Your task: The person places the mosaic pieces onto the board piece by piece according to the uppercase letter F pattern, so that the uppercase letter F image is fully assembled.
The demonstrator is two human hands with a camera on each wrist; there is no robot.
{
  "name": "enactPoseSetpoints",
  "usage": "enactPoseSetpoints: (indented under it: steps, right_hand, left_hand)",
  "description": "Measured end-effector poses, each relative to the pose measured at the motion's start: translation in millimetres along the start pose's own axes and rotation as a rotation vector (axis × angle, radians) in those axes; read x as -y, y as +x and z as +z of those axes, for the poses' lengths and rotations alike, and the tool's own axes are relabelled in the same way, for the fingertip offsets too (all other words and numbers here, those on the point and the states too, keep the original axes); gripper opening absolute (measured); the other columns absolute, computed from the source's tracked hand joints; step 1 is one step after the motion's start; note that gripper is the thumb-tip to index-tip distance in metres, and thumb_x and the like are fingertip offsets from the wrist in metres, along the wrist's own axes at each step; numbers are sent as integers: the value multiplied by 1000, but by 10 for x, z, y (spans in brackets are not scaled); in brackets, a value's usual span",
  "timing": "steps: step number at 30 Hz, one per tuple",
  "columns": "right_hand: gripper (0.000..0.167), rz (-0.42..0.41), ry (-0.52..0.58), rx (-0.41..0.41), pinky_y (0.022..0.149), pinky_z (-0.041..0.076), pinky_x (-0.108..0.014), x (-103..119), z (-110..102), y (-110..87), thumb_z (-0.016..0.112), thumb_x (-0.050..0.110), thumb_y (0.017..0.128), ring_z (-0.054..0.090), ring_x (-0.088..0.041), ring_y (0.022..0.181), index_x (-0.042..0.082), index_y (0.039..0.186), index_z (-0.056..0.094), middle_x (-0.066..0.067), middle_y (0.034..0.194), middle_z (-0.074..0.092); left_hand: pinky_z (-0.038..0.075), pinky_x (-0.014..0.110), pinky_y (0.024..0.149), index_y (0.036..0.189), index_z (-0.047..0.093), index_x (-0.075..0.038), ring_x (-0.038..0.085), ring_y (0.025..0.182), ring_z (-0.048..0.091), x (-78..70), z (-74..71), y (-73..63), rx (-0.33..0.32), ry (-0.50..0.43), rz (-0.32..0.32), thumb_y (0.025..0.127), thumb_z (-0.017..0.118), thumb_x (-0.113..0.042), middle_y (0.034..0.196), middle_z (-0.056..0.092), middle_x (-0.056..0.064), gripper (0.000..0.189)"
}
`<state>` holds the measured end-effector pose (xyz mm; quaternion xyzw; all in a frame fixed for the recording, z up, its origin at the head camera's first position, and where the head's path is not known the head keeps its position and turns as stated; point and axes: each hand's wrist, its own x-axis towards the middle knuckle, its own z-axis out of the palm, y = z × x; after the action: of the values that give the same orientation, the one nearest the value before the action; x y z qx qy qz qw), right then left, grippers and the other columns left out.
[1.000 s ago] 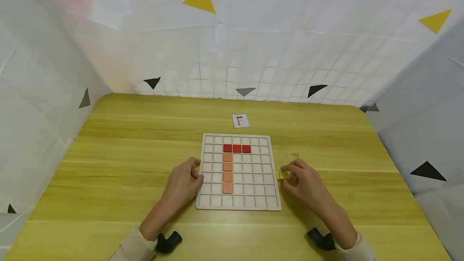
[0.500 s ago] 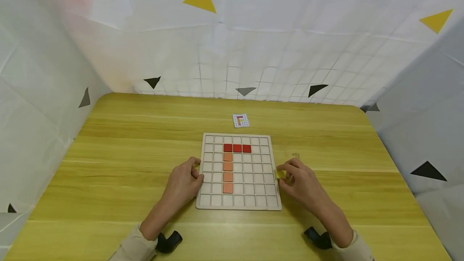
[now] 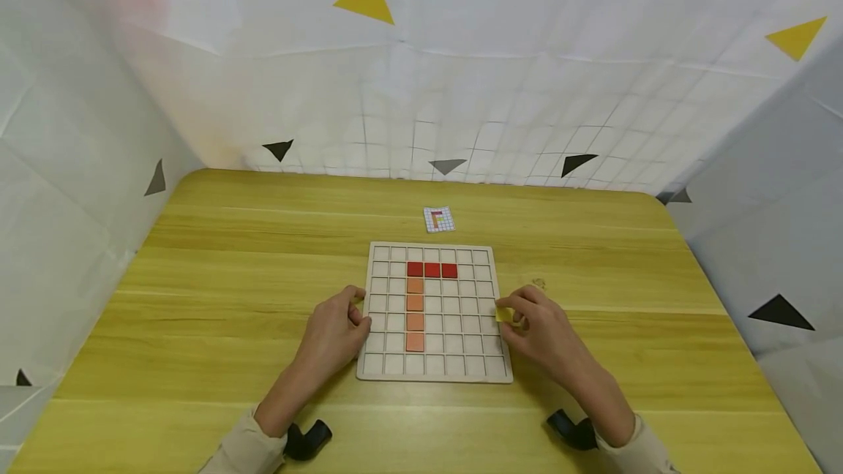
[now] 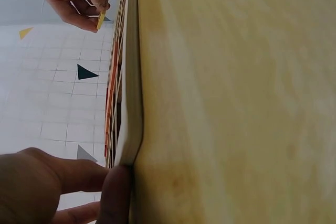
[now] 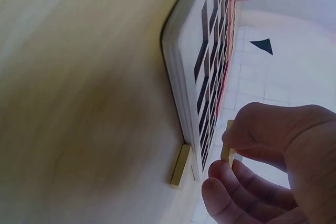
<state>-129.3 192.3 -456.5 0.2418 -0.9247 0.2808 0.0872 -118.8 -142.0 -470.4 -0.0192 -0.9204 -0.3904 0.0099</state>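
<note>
A square wooden grid board (image 3: 461, 368) lies on the table with three red tiles (image 3: 432, 270) in a row and several orange tiles (image 3: 415, 322) in a column below the left one. My left hand (image 3: 331, 328) rests its fingertips against the board's left edge. Just over the right edge, my right hand (image 3: 543, 324) pinches a small yellow tile (image 5: 228, 153) between thumb and fingers, raised off the table. A second yellow tile (image 5: 181, 166) lies on the table close beside the board in the right wrist view; the right hand seems to hide it from the head view.
Behind the board lies a small pattern card (image 3: 438, 219) printed with a coloured grid figure. The wooden table (image 3: 230, 276) is bounded by white cloth walls (image 3: 527, 93) bearing yellow, black and grey triangles. Each wrist carries a black mount (image 3: 308, 441).
The right hand has taken up a yellow tile from beside the board and moved slightly left to the board's edge. The left hand has stayed in place.
</note>
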Motion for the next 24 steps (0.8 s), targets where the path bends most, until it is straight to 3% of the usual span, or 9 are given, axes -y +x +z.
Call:
enactPoseSetpoints:
  steps: [24]
  right_hand:
    - [27,-20,21,15,60,48,-23,159,80,127,80,-1,76,56,-17,74,2,102,74,-5,98,60]
  left_hand:
    - [41,29,53,117,65,0,12,56,48,11,10,3,0,0,1,84,72,-4,69,55,-3,34]
